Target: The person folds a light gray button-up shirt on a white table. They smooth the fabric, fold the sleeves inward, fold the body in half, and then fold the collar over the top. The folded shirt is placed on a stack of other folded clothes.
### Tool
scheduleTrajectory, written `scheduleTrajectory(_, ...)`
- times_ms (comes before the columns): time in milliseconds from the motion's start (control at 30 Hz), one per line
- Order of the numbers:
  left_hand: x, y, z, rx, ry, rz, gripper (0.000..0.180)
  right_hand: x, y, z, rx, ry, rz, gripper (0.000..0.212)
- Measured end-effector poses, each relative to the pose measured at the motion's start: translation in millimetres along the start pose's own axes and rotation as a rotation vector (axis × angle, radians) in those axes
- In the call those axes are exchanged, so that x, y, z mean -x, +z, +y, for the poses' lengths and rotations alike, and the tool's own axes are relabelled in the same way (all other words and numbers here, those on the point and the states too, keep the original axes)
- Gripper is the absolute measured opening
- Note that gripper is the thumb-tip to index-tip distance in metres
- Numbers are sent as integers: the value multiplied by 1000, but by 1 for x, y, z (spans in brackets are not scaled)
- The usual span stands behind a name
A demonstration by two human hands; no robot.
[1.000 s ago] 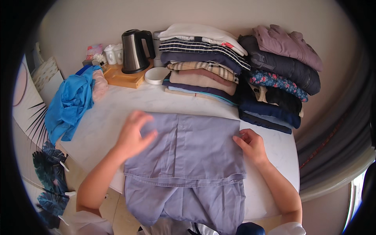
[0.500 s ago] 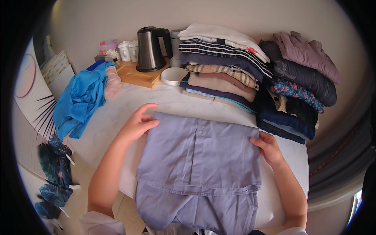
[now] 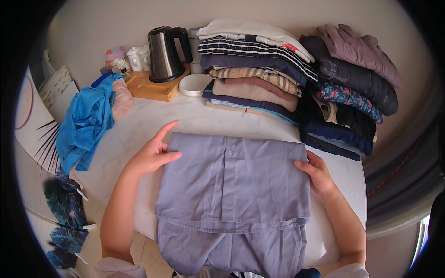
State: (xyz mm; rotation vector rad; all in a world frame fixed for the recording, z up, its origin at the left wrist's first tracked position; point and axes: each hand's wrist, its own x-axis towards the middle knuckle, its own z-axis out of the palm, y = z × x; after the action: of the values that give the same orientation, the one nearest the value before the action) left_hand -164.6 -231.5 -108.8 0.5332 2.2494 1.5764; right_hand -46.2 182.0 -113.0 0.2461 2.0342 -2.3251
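Observation:
A lavender-grey button shirt (image 3: 259, 185), folded over with its hem across the front, lies before me at the near side of the table. My left hand (image 3: 150, 155) is at its upper left corner, thumb on top of the cloth and index finger stretched out past the edge. The other left fingers are partly hidden behind the cloth. On the opposite side, my right hand (image 3: 317, 173) pinches the shirt's upper right edge, its thumb in front and fingers mostly behind. The shirt's lower part hangs loose and creased toward me.
The white table (image 3: 139, 113) bears a tall pile of folded clothes (image 3: 252, 76) and another clothes pile (image 3: 352, 74) to its right. A kettle (image 3: 164, 58) stands on a wooden tray (image 3: 157, 92) beside a white bowl (image 3: 192, 85). Crumpled blue cloth (image 3: 88, 116) lies at the left.
The view has shifted slightly, moving the background up and left in the picture. Both hands stay at the shirt's upper corners, and the left thumb reaches a little further over the cloth.

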Motion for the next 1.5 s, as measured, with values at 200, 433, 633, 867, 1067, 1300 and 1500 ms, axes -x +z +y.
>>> scheduleTrajectory(200,-2,-7,-3,22,92,-193,66,2,-2,-1,63,161,14,45)
scheduleTrajectory(433,-3,-6,-5,83,73,-143,44,0,-2,-4,154,136,-52,32)
scheduleTrajectory(633,-3,-7,2,184,-19,-155,47,-1,-2,4,42,106,-31,29)
scheduleTrajectory(867,-5,-1,3,4,192,-202,50,-3,-4,2,61,65,-64,22)
scheduleTrajectory(1067,-19,-4,-12,226,132,-2,48,-35,-3,-10,-109,47,30,17)
scheduleTrajectory(1300,-20,5,-14,106,-14,-11,51,-38,-12,1,-21,33,-23,19)
scheduleTrajectory(1500,-5,6,-14,-286,178,321,60,-31,-4,-7,989,-413,448,37)
